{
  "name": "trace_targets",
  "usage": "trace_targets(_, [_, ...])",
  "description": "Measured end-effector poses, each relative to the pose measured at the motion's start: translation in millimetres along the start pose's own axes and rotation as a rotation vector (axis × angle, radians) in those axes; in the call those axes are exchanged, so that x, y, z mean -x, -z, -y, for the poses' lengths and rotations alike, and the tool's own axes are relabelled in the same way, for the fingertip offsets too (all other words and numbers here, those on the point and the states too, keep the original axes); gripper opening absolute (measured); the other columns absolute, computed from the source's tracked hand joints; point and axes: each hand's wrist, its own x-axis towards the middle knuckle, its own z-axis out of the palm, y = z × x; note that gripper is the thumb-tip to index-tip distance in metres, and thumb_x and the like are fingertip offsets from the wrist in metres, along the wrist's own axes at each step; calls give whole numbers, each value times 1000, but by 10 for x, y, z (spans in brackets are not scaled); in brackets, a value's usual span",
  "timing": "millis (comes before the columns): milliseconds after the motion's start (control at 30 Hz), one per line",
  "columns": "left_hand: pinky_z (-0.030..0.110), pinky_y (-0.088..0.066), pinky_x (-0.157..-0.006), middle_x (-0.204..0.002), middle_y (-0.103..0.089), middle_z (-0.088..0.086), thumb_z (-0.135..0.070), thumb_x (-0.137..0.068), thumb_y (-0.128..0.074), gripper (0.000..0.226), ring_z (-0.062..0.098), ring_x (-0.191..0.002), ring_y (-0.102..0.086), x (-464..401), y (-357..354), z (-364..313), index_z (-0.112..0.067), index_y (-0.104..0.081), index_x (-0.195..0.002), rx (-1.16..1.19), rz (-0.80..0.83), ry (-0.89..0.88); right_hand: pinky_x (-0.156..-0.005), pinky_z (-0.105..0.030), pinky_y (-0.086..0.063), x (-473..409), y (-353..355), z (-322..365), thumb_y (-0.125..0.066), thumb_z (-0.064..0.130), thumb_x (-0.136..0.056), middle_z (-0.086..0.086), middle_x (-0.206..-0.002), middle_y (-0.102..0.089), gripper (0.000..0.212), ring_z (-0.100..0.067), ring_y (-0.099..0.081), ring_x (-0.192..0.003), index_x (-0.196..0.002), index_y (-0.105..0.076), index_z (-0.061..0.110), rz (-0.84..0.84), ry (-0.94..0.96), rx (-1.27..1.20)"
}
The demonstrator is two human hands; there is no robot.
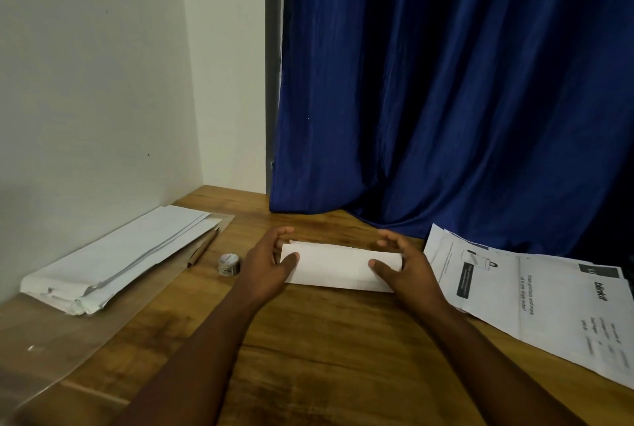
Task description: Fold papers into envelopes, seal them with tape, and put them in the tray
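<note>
The folded paper lies on the counter with its long axis left-right, the left hand and right hand each gripping one end.

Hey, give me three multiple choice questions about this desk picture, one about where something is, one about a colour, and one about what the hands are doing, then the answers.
1. Where does the small tape roll lie?
A. left of the left hand
B. on the printed sheets
C. on top of the folded paper

2. What colour is the curtain?
A. red
B. deep blue
C. green

3. How is the folded paper held?
A. lifted high by one hand
B. lying untouched
C. on the wooden table, a hand at each end

Answers: 1 A, the roll sits on the wood between the paper stack and the left hand. 2 B, its folds are blue. 3 C, the left hand and right hand grip its ends.
</note>
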Motion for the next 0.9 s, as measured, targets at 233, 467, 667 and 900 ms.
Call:
trace_targets(233, [28,-48,-99,-135,-46,-11,-25,-89,-74,53,6,-116,-49,11,-54,58,-36,-50,-135,-273,11,-154,-111,-35,-41,-27,-63,-2,-75,31,-87,8,-149,-39,54,-14,-41,-134,-136,-53,37,56,144,401])
trace_targets(467, [31,-44,-103,-128,-63,-8,-24,-97,-63,22,11,-124,-48,13,-57,12,-32,-72,-115,-447,115,-223,-117,-37,-30,26,-91,5,-52,72,-86,19,-145,-50,58,-2,-39,-135,-134,-57,40,330,224,587])
trace_targets(667, [25,-41,-95,-115,-51,-23,-64,-79,-74,51,1,-116,-43,78,-50,-88,-34,-70,-120,-408,132,-163,-116,-34,-27,0,-83,-6,-44,77,-86,16,-154,-43,68,-6,-37,-141,-145,-43,44,362,217,705])
trace_targets(900, [34,-52,-99,-106,-50,-31,-39,-85,-76,46,5,-112,-55,87,-17,-81,-38,-60,-129,-341,157,-152,-100,-31,-49,12,-28,50,-38,69,-94,15,-145,-54,55,-8,-56,-122,-144,-43,45,286,227,678])
